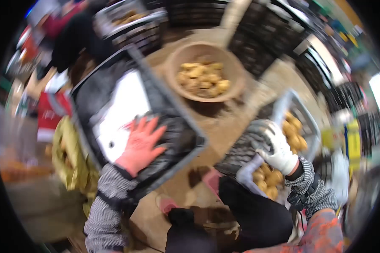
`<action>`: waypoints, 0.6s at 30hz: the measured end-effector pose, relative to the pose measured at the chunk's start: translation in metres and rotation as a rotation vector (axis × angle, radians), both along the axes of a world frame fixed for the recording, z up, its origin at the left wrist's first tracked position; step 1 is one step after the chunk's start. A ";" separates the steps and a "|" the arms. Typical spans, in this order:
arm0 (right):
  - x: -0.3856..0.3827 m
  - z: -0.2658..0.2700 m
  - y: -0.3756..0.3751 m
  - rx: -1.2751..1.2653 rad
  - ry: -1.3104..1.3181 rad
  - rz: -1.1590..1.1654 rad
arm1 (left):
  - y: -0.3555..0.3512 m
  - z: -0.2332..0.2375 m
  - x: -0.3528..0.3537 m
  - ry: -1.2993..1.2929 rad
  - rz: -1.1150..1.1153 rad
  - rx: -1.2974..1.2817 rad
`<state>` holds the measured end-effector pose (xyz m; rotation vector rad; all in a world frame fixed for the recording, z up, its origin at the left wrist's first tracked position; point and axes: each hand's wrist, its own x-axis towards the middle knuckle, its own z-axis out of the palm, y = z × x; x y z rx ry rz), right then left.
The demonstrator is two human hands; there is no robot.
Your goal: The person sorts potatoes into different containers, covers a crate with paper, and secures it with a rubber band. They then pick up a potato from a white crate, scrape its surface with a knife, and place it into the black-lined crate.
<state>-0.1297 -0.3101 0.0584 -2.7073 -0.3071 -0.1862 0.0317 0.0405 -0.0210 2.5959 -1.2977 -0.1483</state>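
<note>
My left hand (142, 143), in a coral-red glove, lies with fingers spread in a dark grey crate (173, 105). It rests over a white sheet (126, 109) and crumpled black plastic lining (177, 130). My right hand (278, 147), in a white glove with greyish fingertips, is curled at the side of a light grey basket (310, 114). What its fingers grip, if anything, is blurred. Yellow-brown, potato-like produce (268, 179) lies in that basket, on both sides of the hand. Dark, ridged material (236, 154) sits just left of the right hand.
A round tan bowl (173, 76) with more yellow-brown produce (202, 78) stands on the floor ahead. Stacked dark crates (261, 33) rise behind it. Another person (78, 38) is at upper left, near a filled crate (133, 33). A yellow-green bag (69, 156) lies at left.
</note>
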 end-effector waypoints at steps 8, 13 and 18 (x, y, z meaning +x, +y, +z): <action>-0.296 -0.012 -0.060 -0.035 0.229 -0.678 | -0.029 -0.021 -0.041 0.050 -0.089 0.121; -0.339 -0.025 -0.088 0.150 0.135 -0.769 | -0.019 0.023 -0.098 -0.149 0.210 -0.114; -0.284 -0.062 -0.118 -0.168 0.106 -0.682 | 0.043 0.030 -0.181 -0.113 0.487 -0.131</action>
